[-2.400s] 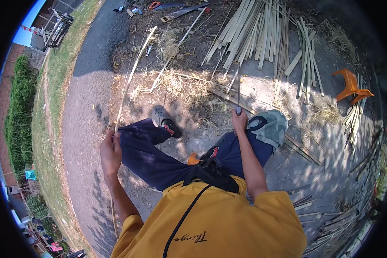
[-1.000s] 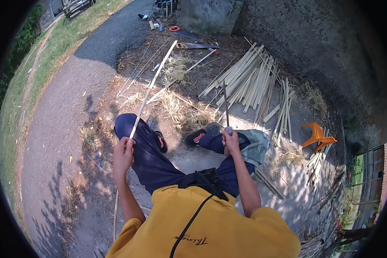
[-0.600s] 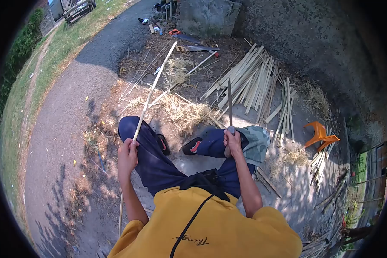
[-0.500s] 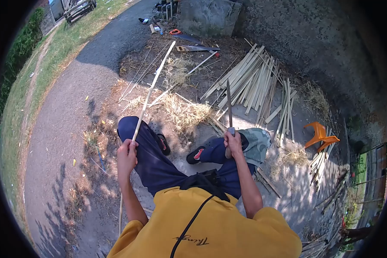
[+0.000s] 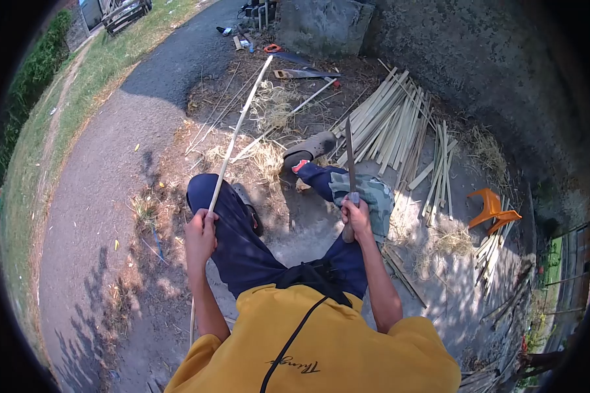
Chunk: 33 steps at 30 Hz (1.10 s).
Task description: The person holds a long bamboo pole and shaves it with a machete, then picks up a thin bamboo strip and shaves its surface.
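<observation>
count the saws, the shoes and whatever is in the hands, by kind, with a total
Knife, in the right hand: 1
Wood strip, in the left hand: 1
Saws: 2
Shoes, one partly hidden by a leg: 2
Total: 6

Shirt [image 5: 373,347]: mustard yellow, black script lettering
Trousers [image 5: 246,252]: dark navy
Cloth on right leg [image 5: 368,193]: camouflage, grey-green blotches
Long strip [image 5: 236,134]: pale cream
Knife [image 5: 352,167]: dark grey-brown blade, light grey collar
Far slats [image 5: 388,134]: cream to pale yellow-green
Chair at right [image 5: 489,209]: bright orange
Far saw handle [image 5: 273,46]: probably orange-red, being small
</observation>
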Motion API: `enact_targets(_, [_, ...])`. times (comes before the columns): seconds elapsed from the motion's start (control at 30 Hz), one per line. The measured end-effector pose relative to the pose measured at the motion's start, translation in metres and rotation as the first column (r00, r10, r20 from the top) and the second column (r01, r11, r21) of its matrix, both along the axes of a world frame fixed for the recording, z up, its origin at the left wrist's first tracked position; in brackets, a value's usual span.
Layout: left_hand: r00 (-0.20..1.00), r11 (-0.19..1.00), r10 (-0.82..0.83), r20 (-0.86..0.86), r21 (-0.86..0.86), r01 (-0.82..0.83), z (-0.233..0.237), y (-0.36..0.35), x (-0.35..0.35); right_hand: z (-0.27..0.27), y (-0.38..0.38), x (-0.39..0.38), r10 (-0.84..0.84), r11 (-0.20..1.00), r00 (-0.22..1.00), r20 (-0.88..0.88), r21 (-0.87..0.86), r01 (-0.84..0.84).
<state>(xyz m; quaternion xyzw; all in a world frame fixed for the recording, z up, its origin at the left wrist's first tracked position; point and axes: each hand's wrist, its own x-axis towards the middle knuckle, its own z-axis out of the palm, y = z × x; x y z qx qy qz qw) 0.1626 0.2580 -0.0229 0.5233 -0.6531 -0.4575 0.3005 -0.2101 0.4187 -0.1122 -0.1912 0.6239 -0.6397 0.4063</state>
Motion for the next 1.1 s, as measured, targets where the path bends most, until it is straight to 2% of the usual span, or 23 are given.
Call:
enact_targets(0.2, [0.998, 0.998, 0.012, -0.063, 0.062, -0.008, -0.005, -0.002, -0.002, 0.019, -0.011, 0.006, -0.012, 1.0, 1.0, 0.016, -0.01, 0.012])
enact_targets(0.27, [0.997, 0.999, 0.003, -0.081, 0.046, 0.001, -0.009, -0.002, 0.0, 0.025, -0.009, 0.007, -0.025, 0.997, 0.999, 0.033, -0.065, 0.027])
enact_targets(0.53, [0.997, 0.998, 0.003, -0.082, 0.071, 0.002, -0.007, -0.003, -0.001, 0.026, 0.001, -0.001, -0.047, 0.998, 0.998, -0.034, -0.038, 0.046])
enact_targets(0.77, [0.994, 0.995, 0.039, -0.101, 0.091, -0.029, -0.008, 0.002, -0.002, 0.02, 0.008, -0.004, -0.047, 0.999, 0.999, 0.012, -0.005, 0.047])
enact_targets(0.87, [0.994, 0.992, 0.047, -0.102, 0.124, -0.034, -0.004, 0.002, -0.002, 0.013, 0.008, -0.005, -0.057, 0.997, 0.998, 0.038, -0.048, 0.058])
enact_targets(1.1, [0.993, 0.995, 0.008, -0.12, 0.1, 0.004, -0.005, -0.001, -0.012, 0.023, 0.016, 0.002, -0.081, 0.995, 0.994, 0.075, -0.044, 0.084])
